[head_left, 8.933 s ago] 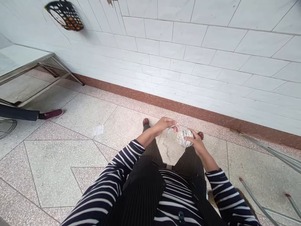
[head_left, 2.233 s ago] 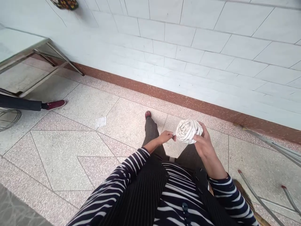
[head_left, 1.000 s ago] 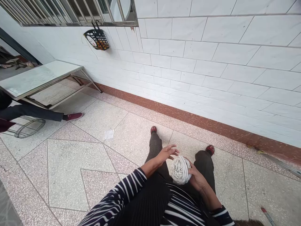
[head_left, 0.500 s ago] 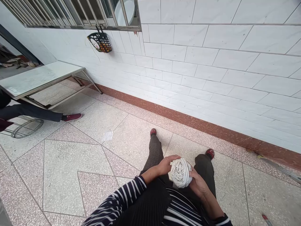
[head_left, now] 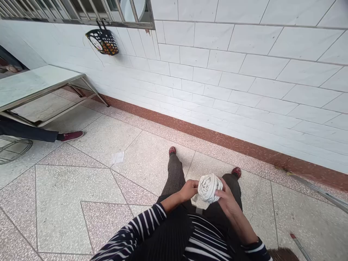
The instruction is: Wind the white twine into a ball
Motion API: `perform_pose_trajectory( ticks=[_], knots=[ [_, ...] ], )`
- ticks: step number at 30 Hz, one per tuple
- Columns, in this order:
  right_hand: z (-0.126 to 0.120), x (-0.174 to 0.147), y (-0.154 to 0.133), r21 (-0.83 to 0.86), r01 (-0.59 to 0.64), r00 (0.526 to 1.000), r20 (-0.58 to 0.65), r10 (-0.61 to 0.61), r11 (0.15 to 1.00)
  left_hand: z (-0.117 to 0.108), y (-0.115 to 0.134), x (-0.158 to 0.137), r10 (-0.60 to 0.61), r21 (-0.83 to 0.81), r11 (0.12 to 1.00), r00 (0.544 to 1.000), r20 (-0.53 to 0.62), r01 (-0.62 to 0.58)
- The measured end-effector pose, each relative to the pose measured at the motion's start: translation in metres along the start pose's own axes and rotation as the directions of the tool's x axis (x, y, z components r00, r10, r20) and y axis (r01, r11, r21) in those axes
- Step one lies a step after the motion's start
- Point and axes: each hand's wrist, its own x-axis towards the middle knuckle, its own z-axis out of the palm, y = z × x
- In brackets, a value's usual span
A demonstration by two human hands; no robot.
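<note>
A round ball of white flat strip (head_left: 209, 187), wound in many crossing layers, is held in front of my lap. My right hand (head_left: 227, 199) grips its right side, with the thumb on the near face and fingers behind. My left hand (head_left: 189, 190) is closed at the ball's left side, its fingertips pinched on what looks like the white strip; the ball partly hides them. Below the left hand, a pale loose piece of the strip (head_left: 196, 199) shows against my dark trousers.
A white tiled wall (head_left: 217, 72) runs ahead above terrazzo floor. At left stand a metal-legged table (head_left: 35, 81) and a co-worker's leg with a red shoe (head_left: 72, 136). A black basket (head_left: 104, 41) hangs from window bars. Paper (head_left: 117, 157) and a red-tipped stick (head_left: 299, 246) lie on the floor.
My left hand has drawn back from the ball's top to its left side, fingers now pinched. The ball has risen slightly and turned in my right hand. The view has shifted right.
</note>
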Motion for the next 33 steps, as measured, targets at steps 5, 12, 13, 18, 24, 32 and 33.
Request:
perform_pose_trajectory(
  ticks=[5, 12, 13, 18, 24, 32, 33],
  knots=[
    [0.003, 0.013, -0.009, -0.387, 0.191, 0.95, -0.158, -0.269, 0.902, 0.012, 0.007, -0.016, -0.034, -0.154, 0.987, 0.999, 0.018, 0.036],
    [0.003, 0.005, 0.011, -0.743, 0.348, 0.814, -0.063, -0.578, 0.572, 0.004, 0.006, -0.024, -0.06, -0.261, 0.964, 0.997, -0.05, 0.045],
    [0.002, 0.003, 0.012, -0.749, 0.349, 0.81, -0.061, -0.583, 0.564, -0.001, 0.005, -0.024, -0.051, -0.228, 0.973, 0.997, -0.056, 0.037],
    [0.005, 0.0, 0.007, -0.692, 0.336, 0.846, -0.077, -0.528, 0.639, -0.024, 0.033, -0.023, 0.218, 0.193, 0.965, 0.95, -0.224, -0.176],
    [0.018, -0.004, 0.015, -0.318, 0.244, 0.952, -0.102, -0.289, 0.916, -0.012, 0.08, -0.023, 0.369, 0.348, 0.861, 0.927, 0.074, -0.37],
    [0.018, -0.018, 0.016, -0.459, 0.215, 0.962, -0.054, -0.269, 0.862, -0.019, 0.072, -0.026, 0.21, 0.354, 0.904, 0.97, 0.122, -0.24],
    [0.019, -0.018, 0.017, -0.468, 0.213, 0.963, -0.046, -0.264, 0.858, -0.02, 0.079, -0.029, 0.265, 0.43, 0.854, 0.956, 0.124, -0.292]
  ],
)
